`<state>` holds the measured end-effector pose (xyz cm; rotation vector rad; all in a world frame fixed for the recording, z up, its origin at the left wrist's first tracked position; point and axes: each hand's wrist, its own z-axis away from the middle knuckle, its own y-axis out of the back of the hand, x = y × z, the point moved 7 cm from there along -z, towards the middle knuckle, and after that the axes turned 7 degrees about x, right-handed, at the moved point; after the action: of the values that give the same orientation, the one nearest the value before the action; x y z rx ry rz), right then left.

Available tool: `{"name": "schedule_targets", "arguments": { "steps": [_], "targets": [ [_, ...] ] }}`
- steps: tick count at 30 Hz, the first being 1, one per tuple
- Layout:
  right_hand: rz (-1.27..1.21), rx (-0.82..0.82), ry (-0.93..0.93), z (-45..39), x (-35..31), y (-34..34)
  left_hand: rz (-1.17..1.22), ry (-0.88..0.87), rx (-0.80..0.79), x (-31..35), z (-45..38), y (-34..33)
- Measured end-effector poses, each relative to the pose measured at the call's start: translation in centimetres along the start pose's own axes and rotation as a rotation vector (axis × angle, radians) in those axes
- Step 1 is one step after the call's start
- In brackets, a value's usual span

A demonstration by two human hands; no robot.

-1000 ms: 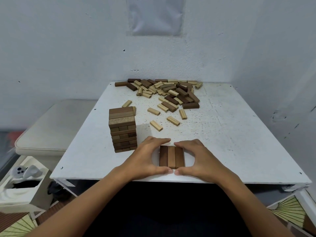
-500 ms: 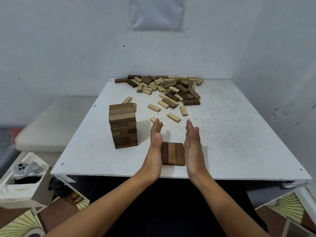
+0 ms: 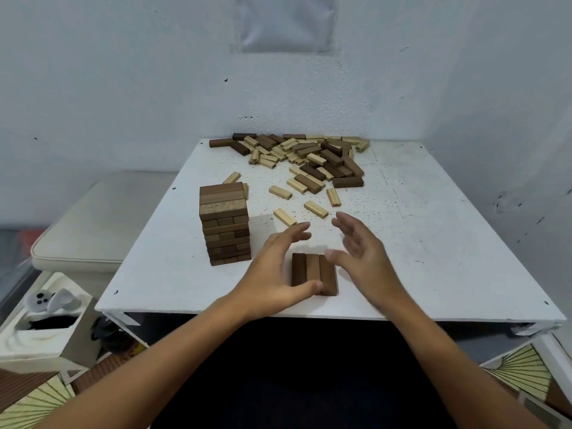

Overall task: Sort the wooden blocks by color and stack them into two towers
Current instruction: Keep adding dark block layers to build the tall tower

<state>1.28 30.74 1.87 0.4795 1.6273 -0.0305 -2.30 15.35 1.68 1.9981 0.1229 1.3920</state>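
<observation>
Three dark brown blocks [image 3: 313, 273] lie side by side as a flat row near the white table's [image 3: 433, 249] front edge. My left hand [image 3: 274, 274] spreads around the row's left side, its thumb touching the near end and its fingers reaching past the far end. My right hand [image 3: 360, 252] hovers just right of the row with fingers loosely spread, slightly blurred, holding nothing. A tower of dark blocks [image 3: 225, 222] stands to the left. A mixed pile of light and dark blocks [image 3: 305, 157] lies at the table's far edge.
Several loose light blocks [image 3: 315, 209] lie scattered between the pile and my hands. A cushioned stool [image 3: 93, 224] stands left of the table, with a white box [image 3: 40, 329] holding a controller below it. Walls close in behind and to the right.
My hands first cupped the three-block row, then stood flat against its two sides. Now the left hand opens around the row and the right has lifted away to the right.
</observation>
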Motion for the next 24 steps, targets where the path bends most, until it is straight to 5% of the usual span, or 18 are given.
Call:
{"name": "schedule_targets", "arguments": {
  "steps": [6,24],
  "targets": [
    [0.470,-0.390,0.011,-0.2,1.6,0.7,-0.235,-0.053,-0.150,-1.6,-0.8,0.8],
    [0.517,-0.395,0.014,0.0,2.8,-0.3,-0.214,-0.046,-0.173,-2.1,-1.1,-0.2]
  ]
}}
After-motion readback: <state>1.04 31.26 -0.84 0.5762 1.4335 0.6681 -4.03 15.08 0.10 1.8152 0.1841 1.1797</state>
